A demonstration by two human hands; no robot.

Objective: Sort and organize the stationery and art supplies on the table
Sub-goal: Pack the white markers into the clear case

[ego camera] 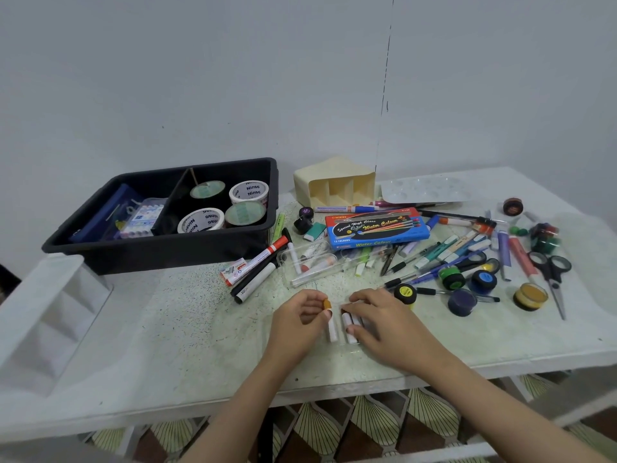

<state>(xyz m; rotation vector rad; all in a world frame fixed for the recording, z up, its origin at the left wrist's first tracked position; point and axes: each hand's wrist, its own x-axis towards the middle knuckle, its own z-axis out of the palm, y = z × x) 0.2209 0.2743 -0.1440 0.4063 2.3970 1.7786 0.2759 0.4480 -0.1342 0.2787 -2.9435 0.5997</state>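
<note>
Head view: the left hand (297,324) pinches a short white stick with an orange tip (330,320) between thumb and curled fingers (314,299), its lower end touching the speckled pale desk (200,329). Just beside it, the right hand (377,315) has its fingers (362,295) curled narrowly over a row of small white sticks (349,324), thumb against them. Whether a clear holder lies under them I cannot tell.

The step in hand looks like gathering matching sticks into one set. More lie in a clear plastic case (310,262) further back, while a black divided plastic tray (160,235) with tape rolls stands well apart at the left.

Next, the orange-tipped stick likely needs laying parallel against the row, with the right hand keeping the others from rolling.
</note>
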